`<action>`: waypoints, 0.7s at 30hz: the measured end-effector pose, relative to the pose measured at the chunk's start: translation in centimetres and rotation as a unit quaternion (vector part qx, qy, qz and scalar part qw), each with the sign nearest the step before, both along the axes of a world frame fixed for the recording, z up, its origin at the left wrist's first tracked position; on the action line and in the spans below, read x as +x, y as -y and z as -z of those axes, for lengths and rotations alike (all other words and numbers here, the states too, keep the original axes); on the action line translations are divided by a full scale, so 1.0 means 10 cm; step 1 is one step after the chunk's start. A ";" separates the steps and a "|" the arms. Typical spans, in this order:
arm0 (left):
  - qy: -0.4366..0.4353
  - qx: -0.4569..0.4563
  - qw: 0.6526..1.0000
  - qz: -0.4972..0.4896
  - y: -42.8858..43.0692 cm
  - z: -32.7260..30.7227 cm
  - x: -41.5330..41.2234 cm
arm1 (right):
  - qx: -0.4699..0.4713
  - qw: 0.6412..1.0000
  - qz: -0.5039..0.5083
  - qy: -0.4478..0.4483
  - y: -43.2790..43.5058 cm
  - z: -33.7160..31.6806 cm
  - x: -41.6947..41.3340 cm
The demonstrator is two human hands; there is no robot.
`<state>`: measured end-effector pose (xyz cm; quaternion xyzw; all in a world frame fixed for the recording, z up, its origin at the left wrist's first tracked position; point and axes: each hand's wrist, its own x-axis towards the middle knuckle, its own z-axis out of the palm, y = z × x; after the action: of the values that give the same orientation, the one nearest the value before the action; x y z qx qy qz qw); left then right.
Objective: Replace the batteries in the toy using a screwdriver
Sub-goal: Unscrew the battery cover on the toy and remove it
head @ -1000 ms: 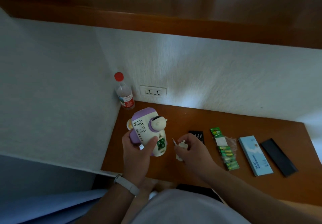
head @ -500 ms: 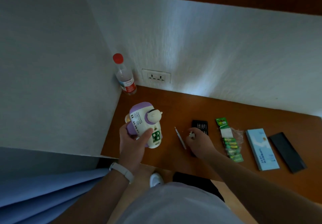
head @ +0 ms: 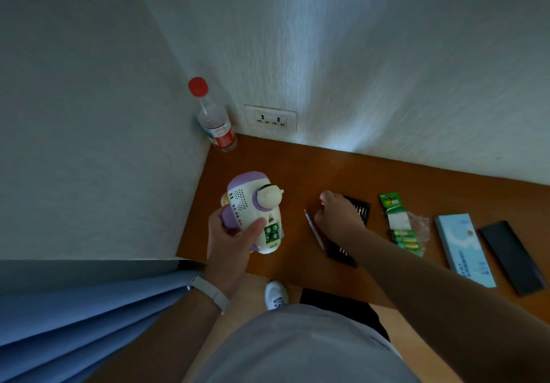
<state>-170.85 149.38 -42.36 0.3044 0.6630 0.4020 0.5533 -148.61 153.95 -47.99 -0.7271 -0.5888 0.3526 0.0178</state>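
My left hand (head: 230, 241) grips a white and purple toy (head: 253, 204) above the left part of the wooden desk (head: 297, 168). The toy's battery compartment (head: 271, 231) is uncovered, and green batteries show inside. A thin screwdriver (head: 314, 229) lies on the desk between my hands. My right hand (head: 337, 217) rests low over a black bit case (head: 362, 208), its fingers curled around a small white piece, apparently the battery cover; only a sliver shows at the fingertips. A green pack of new batteries (head: 401, 226) lies to the right of the case.
A red-capped plastic bottle (head: 215, 122) stands in the back left corner beside a wall socket (head: 270, 119). A light blue box (head: 464, 248) and a black lid (head: 512, 256) lie at the right. White walls close in the left and back. Blue curtain folds (head: 74, 317) hang at lower left.
My right hand has put the screwdriver down on the desk and moved right and away, to the bit case, with the white piece. The toy has sunk a little. The camera has tilted down.
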 end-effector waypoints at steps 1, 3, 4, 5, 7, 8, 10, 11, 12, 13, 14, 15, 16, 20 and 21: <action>0.001 0.000 1.000 -0.001 0.01 0.00 0.00 | 0.008 1.000 -0.006 0.007 -0.05 0.01 0.02; 0.000 -0.001 1.000 -0.004 0.02 0.00 -0.02 | 0.030 0.999 -0.023 0.019 -0.15 0.02 0.06; 0.000 -0.003 1.000 -0.005 0.02 0.00 -0.03 | 0.039 0.998 -0.035 0.023 -0.19 0.02 0.08; -0.002 -0.004 1.000 -0.005 0.02 0.01 -0.04 | 0.045 0.998 -0.048 0.024 -0.23 0.03 0.09; -0.007 -0.003 1.000 -0.006 0.03 0.01 -0.05 | 0.055 0.996 -0.071 0.023 -0.29 0.04 0.11; -0.011 -0.002 1.000 -0.007 0.03 0.02 -0.05 | 0.060 0.995 -0.082 0.022 -0.30 0.05 0.11; -0.015 -0.003 1.000 -0.012 0.03 0.02 -0.06 | 0.065 0.993 -0.096 0.022 -0.32 0.07 0.11; -0.014 -0.004 1.000 -0.013 0.03 0.01 -0.07 | 0.066 0.993 -0.097 0.023 -0.32 0.08 0.11; -0.013 -0.004 1.000 -0.013 0.02 0.01 -0.07 | 0.066 0.993 -0.096 0.026 -0.31 0.08 0.12; -0.013 -0.004 1.000 -0.012 0.02 0.01 -0.07 | 0.064 0.993 -0.096 0.031 -0.31 0.08 0.12; -0.013 -0.002 1.000 -0.009 0.02 0.01 -0.07 | 0.062 0.993 -0.095 0.037 -0.30 0.08 0.13; -0.013 -0.001 1.000 -0.007 0.01 0.01 -0.06 | 0.061 0.993 -0.092 0.041 -0.29 0.07 0.14; -0.010 0.000 1.000 -0.006 0.01 0.00 -0.05 | 0.062 0.994 -0.086 0.041 -0.27 0.06 0.15; 0.010 0.006 1.000 -0.001 -0.02 -0.04 -0.01 | 0.082 0.994 -0.066 0.026 -0.18 -0.03 0.21; 0.017 0.007 1.000 0.001 -0.02 -0.05 0.00 | 0.090 0.993 -0.066 0.024 -0.14 -0.08 0.22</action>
<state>-170.82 149.63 -41.84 0.3027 0.6503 0.4112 0.5625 -146.45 155.40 -47.20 -0.6904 -0.6650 0.2810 0.0457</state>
